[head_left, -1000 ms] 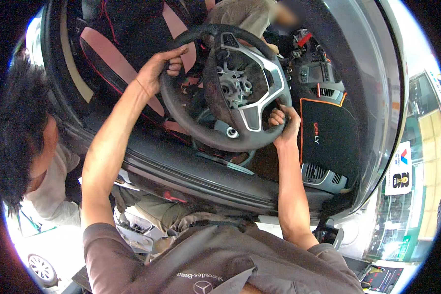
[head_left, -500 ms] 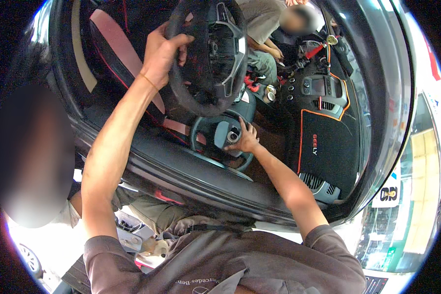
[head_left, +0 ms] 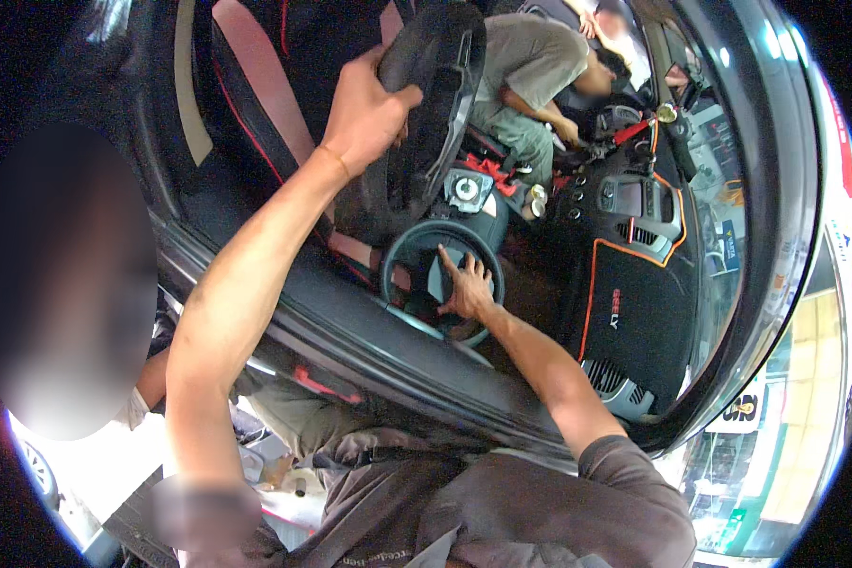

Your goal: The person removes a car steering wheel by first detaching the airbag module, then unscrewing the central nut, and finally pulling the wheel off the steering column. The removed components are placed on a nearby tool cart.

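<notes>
My left hand [head_left: 369,109] is closed around the rim of a black steering wheel [head_left: 426,118], raised and tilted partly edge-on over the seat. Lower down is a second steering wheel [head_left: 389,265], smaller in the picture, with a grey hub. My right hand [head_left: 466,286] grips this one at the hub, thumb and fingers spread across it and hiding most of it. What supports the second wheel underneath cannot be made out. Between and beyond the two wheels, a square plate with a pale round centre [head_left: 466,189] shows.
A black door sill [head_left: 350,322] runs in front of me. At right lies the dashboard [head_left: 634,293] with orange trim. Another person [head_left: 530,57] bends inside the cabin by a red-and-metal tool [head_left: 630,133]. A black and pink seat [head_left: 265,80] stands at left, another person nearby.
The left-hand steering wheel has moved up and turned more edge-on, uncovering the square plate. My right hand's fingers have shifted over the second wheel's hub. The view has shifted slightly.
</notes>
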A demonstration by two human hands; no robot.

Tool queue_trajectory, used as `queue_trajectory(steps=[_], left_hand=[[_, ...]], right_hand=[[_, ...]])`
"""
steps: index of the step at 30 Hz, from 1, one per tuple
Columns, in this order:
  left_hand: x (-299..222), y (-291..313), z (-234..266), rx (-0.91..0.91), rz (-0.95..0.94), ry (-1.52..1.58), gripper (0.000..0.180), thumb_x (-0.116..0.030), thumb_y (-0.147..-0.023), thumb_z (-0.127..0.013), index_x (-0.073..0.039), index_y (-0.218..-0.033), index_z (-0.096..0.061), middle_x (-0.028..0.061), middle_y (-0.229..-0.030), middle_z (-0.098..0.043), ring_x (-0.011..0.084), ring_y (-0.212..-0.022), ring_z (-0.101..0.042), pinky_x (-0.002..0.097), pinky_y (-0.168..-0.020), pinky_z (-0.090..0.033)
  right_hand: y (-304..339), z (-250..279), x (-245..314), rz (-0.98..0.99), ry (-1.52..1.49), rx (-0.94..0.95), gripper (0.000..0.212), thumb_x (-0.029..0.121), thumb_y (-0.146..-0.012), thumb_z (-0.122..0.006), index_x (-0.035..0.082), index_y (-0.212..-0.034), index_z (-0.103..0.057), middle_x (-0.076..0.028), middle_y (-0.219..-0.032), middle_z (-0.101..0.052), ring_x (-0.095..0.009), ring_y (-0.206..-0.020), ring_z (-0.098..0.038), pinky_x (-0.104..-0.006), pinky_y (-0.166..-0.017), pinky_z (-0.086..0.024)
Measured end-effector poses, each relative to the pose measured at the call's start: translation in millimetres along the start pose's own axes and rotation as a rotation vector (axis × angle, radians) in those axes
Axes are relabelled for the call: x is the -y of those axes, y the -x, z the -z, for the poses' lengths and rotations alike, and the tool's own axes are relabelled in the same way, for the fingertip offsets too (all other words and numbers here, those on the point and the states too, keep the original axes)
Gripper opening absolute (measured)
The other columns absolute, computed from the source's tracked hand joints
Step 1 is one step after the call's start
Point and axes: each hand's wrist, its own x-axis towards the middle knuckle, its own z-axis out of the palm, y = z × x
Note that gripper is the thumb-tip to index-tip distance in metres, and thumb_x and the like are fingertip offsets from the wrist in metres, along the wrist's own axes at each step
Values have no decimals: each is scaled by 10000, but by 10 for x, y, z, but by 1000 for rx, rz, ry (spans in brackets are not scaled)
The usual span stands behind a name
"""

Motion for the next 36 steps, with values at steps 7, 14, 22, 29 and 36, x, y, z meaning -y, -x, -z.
queue_trajectory(steps=[7, 14, 22, 29, 36], left_hand=[[-62, 43, -59, 32, 32, -51, 415, -10, -848, -688, 69, -1241, -580, 61, -701, -639, 125, -492, -559, 303, -460, -438], [-21, 25, -26, 5, 45, -8, 421, -27, -841, -661, 78, -1244, -599, 65, -700, -633, 132, -474, -553, 302, -452, -442], [43, 23, -139, 33, 26, -42, 386, -14, -833, -642, 76, -1206, -607, 71, -694, -623, 138, -469, -556, 309, -448, -438], [143, -36, -35, -7, 5, -60, 375, -13, -837, -650, 98, -1193, -614, 64, -695, -617, 126, -491, -554, 296, -465, -431], [58, 32, -72, 17, 88, -151, 357, -18, -842, -653, 96, -1180, -626, 71, -722, -636, 127, -497, -553, 299, -480, -438]], right_hand=[[421, 829, -397, -13, -31, -298, 1446, 383, -505, -988, 385, -1638, -91, -349, -1574, -233, -546, -1439, -266, -611, -1171, -288], [624, 1451, -1050, 155, -883, -580, 1288, 259, -646, -960, 110, -1643, -158, -222, -1548, -401, -326, -1383, -446, -442, -1147, -387], [942, 489, -2134, -68, -2301, -499, 693, 581, -860, -702, 169, -1396, -547, -101, -1330, -607, -317, -1168, -589, -547, -1018, -489], [960, 441, -1800, -63, -2324, -579, 700, 674, -865, -650, 161, -1338, -588, -97, -1285, -640, -322, -1125, -610, -532, -1008, -504], [929, 450, -1737, -98, -2367, -616, 708, 689, -869, -628, 158, -1336, -589, -100, -1286, -639, -325, -1134, -608, -534, -1008, -503]])
